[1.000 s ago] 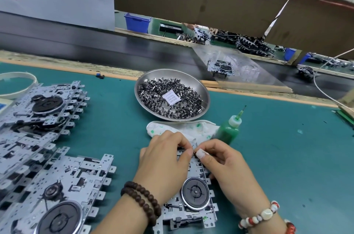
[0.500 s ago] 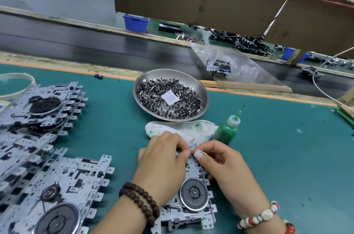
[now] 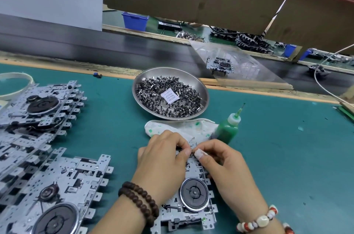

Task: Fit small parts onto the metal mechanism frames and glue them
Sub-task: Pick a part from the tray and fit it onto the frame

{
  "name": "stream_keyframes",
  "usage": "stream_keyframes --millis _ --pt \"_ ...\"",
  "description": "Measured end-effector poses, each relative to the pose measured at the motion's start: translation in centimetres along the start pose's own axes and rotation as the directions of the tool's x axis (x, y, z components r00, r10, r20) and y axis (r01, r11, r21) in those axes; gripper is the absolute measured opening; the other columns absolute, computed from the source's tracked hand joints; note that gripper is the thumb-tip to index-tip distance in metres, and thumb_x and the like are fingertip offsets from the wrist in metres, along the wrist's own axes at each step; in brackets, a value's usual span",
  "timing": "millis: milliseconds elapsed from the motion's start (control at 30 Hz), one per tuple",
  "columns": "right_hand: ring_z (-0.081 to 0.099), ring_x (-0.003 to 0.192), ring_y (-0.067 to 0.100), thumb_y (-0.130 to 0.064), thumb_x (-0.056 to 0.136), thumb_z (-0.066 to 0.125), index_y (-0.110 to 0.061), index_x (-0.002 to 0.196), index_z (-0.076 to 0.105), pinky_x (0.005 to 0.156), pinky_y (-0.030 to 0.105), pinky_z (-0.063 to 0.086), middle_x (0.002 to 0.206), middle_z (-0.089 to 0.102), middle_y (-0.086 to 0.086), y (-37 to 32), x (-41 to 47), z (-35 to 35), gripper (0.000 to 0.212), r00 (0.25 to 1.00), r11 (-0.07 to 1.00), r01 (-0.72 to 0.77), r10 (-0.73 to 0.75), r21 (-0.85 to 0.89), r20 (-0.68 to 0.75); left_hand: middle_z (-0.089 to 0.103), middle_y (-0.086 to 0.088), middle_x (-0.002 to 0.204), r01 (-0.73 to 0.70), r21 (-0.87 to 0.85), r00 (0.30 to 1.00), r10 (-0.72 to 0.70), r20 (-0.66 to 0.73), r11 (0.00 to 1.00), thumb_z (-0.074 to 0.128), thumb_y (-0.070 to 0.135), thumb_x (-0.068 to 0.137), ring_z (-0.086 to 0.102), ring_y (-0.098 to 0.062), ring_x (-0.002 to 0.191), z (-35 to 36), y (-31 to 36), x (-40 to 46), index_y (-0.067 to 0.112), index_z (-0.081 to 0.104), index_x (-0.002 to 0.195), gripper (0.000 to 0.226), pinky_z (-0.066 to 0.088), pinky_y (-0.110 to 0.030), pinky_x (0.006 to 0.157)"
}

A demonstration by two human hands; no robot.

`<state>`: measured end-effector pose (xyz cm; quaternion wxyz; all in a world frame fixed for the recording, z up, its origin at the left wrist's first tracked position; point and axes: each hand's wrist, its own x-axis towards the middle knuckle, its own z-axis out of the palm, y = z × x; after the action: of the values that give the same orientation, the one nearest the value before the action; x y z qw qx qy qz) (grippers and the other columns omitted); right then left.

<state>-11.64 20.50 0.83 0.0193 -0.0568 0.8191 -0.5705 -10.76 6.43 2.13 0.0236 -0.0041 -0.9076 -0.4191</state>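
Note:
A metal mechanism frame [image 3: 191,197] with a black round wheel lies on the green mat in front of me. My left hand [image 3: 162,161] and my right hand [image 3: 224,164] meet over its far end, fingers curled, fingertips pinching at a tiny part there that is mostly hidden. A steel dish [image 3: 203,88] holding several small dark parts sits beyond the hands. A green glue bottle [image 3: 228,130] with a needle tip leans on a stained white cloth [image 3: 183,128] just behind my right hand.
Stacks of metal frames [image 3: 44,111] fill the left side, another frame [image 3: 57,191] at front left. A white ring [image 3: 28,78] lies far left. A black conveyor belt [image 3: 115,49] runs behind the mat, carrying a frame [image 3: 220,65]. A white cable [image 3: 325,88] hangs at right.
Both hands stay at the frame's far end, fingertips working the same spot. The view has shifted slightly; the frame and hands sit about where they were.

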Motion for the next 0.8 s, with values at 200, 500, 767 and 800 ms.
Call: stream_keyframes --millis 200,500,767,800 --pt "0.056 0.068 0.007 -0.012 0.085 0.064 -0.024 0.073 0.067 0.065 0.014 0.046 0.074 0.068 -0.011 -0.17 -0.10 0.10 0.017 1.000 0.999 -0.021 0.021 -0.042 -0.010 0.047 0.021 0.093 -0.002 0.012 1.000 0.002 0.001 1.000 0.045 0.035 0.093 0.038 0.000 0.101 0.09 -0.04 0.05 0.037 0.043 0.073 0.020 0.029 -0.029 0.098" --pt "0.059 0.074 0.011 -0.015 0.085 0.065 -0.025 0.078 0.067 0.068 0.016 0.047 0.087 0.067 -0.008 -0.36 -0.22 0.20 0.012 0.999 0.993 -0.027 0.023 -0.113 -0.039 0.046 0.022 0.094 -0.002 0.031 1.000 0.002 -0.004 1.000 0.044 0.036 0.093 0.035 0.001 0.100 0.24 -0.21 0.09 0.037 0.042 0.074 0.019 0.025 -0.024 0.090" --pt "0.054 0.073 0.001 -0.012 0.084 0.065 -0.029 0.074 0.062 0.068 0.010 0.041 0.090 0.061 -0.007 -0.45 -0.27 0.23 0.020 0.998 0.984 0.033 -0.043 -0.177 -0.050 0.047 0.022 0.092 -0.005 0.022 1.000 0.005 -0.013 1.000 0.044 0.036 0.093 0.036 0.002 0.098 0.26 -0.27 0.12 0.037 0.044 0.075 0.018 0.026 -0.025 0.091" --pt "0.053 0.073 0.000 -0.011 0.084 0.065 -0.029 0.074 0.062 0.069 0.009 0.040 0.090 0.061 -0.008 -0.51 -0.28 0.23 0.021 0.997 0.982 0.042 -0.053 -0.183 -0.053 0.047 0.022 0.093 -0.006 0.019 1.000 0.006 -0.011 1.000 0.044 0.036 0.092 0.036 0.002 0.099 0.28 -0.28 0.11 0.036 0.045 0.076 0.016 0.026 -0.025 0.092"
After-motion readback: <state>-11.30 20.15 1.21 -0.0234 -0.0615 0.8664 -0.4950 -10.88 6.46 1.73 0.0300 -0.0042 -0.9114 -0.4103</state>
